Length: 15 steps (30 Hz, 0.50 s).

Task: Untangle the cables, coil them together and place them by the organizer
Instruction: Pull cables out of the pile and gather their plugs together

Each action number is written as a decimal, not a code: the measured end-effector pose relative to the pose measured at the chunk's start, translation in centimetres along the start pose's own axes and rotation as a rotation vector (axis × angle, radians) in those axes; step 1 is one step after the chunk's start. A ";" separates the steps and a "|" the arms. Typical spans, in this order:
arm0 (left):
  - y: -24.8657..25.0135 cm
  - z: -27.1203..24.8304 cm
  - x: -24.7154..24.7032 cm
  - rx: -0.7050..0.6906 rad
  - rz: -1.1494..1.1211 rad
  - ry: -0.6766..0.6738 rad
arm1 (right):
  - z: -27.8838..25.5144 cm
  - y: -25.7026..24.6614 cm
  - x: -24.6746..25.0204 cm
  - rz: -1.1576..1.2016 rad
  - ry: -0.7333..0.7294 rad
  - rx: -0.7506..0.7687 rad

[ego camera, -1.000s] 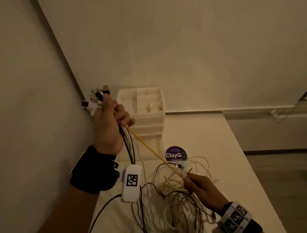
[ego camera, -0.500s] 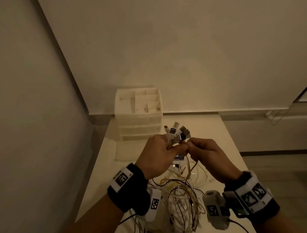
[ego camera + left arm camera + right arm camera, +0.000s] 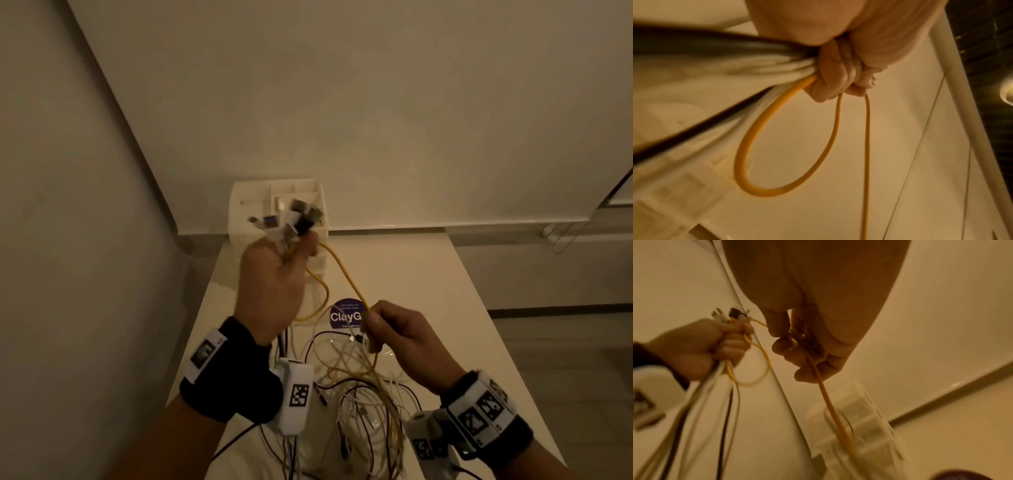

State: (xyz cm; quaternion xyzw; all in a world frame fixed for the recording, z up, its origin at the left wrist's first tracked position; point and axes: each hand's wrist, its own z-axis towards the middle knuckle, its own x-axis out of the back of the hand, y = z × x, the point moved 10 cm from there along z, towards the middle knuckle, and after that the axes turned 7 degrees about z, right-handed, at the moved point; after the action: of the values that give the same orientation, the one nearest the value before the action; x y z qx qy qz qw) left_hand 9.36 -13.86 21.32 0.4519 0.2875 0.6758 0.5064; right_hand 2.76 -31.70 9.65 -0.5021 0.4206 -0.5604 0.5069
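Hands: left hand (image 3: 274,284) fisted round smooth cords (image 3: 764,65), right hand (image 3: 400,332) pinching looped yellow cable (image 3: 346,270).

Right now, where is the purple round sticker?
In the head view, the purple sticker lies on the table, between the left hand and right hand, before the organizer.

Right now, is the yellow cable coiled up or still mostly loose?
Mostly loose: one loop of the thin yellow cable hangs from the left hand; the rest runs through the right hand into the tangled cable pile.
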 end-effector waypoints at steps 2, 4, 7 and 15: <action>-1.4 1.2 2.5 0.058 -0.118 0.102 | -0.7 2.8 -0.3 -0.045 -0.012 -0.044; -2.8 1.9 3.9 0.079 -0.106 0.123 | -1.5 4.8 0.1 -0.077 0.030 -0.073; -4.3 1.5 4.7 0.101 0.137 0.129 | -1.6 5.4 1.0 -0.063 0.106 -0.091; -1.2 -0.2 5.6 -0.044 0.174 0.205 | 0.5 0.2 2.7 -0.161 0.092 -0.068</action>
State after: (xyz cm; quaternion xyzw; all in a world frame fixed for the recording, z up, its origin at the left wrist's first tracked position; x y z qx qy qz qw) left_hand 9.29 -8.17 21.98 0.3924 0.2825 0.7659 0.4238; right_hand 3.32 -34.41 9.85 -0.5250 0.4205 -0.6072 0.4230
